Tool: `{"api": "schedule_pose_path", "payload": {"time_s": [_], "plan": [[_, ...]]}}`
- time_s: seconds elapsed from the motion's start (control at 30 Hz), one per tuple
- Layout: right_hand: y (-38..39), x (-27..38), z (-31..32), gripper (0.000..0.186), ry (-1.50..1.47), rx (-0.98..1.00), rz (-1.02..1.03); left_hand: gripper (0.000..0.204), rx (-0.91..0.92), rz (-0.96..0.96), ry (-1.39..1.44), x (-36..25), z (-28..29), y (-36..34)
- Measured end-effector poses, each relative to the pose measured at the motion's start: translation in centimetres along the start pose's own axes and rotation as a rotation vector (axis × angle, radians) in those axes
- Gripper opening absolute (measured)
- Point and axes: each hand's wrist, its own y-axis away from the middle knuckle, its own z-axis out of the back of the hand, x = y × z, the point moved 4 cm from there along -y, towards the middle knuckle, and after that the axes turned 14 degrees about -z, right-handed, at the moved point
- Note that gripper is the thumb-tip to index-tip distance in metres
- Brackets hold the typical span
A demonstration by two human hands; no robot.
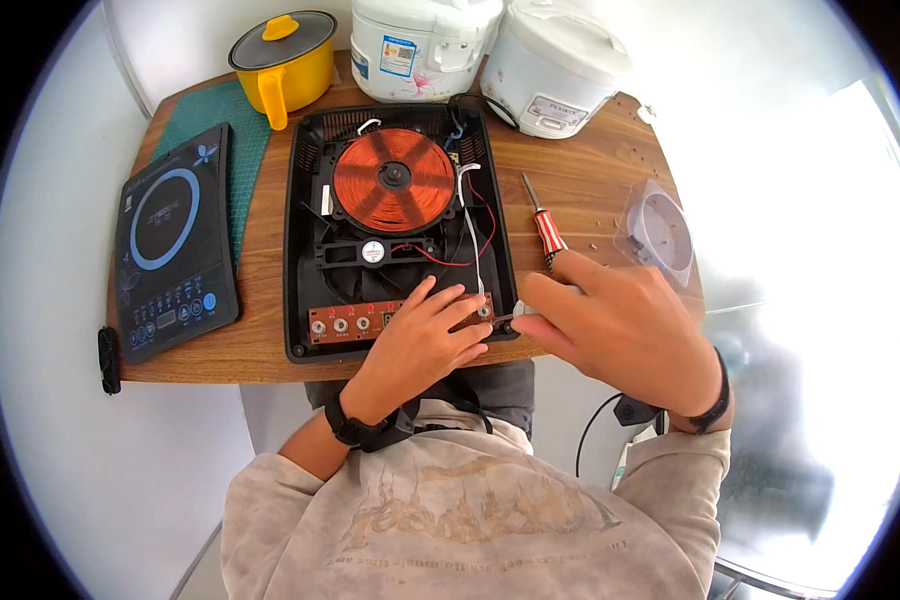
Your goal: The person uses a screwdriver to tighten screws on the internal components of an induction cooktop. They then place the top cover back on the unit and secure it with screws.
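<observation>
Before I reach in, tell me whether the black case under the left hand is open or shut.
Open: looking straight into the case, you see the copper coil and red circuit board.

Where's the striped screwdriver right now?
In the head view, the striped screwdriver lies on the table right of the open black housing, handle end beside the right hand.

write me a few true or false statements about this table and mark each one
1. The left hand covers part of the circuit board. True.
2. The right hand is empty. False: it holds a slim tool.
3. A striped screwdriver lies to the right of the black housing. True.
4. The yellow pot has no lid. False: its lid is on.
5. The copper coil is round. True.
</observation>
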Motion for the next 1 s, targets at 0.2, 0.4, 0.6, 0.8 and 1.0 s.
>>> {"api": "schedule_pose_path", "payload": {"time_s": [0.2, 0.4, 0.6, 0.8, 1.0], "plan": [[-0.6, 0.5, 0.7, 0.028, -0.101, -0.013, -0.072, 0.025, 0.019, 0.014, 0.035, 0.2, 0.0, 0.1], [-0.4, 0.0, 0.3, 0.031, -0.060, 0.049, -0.068, 0.025, 0.037, 0.026, 0.067, 0.3, -0.2, 0.2], [-0.4, -0.3, 0.0, 0.046, -0.023, 0.062, -0.133, 0.027, 0.040, 0.034, 0.072, 0.6, -0.3, 0.3], [-0.8, -0.7, -0.3, 0.052, 0.037, -0.177, -0.159, 0.034, 0.048, 0.046, 0.101, 0.7, -0.2, 0.4], [-0.6, -1.3, -0.9, 0.060, 0.095, -0.301, -0.248, 0.037, -0.016, 0.077, 0.242, 0.9, 0.6, -0.4]]}}
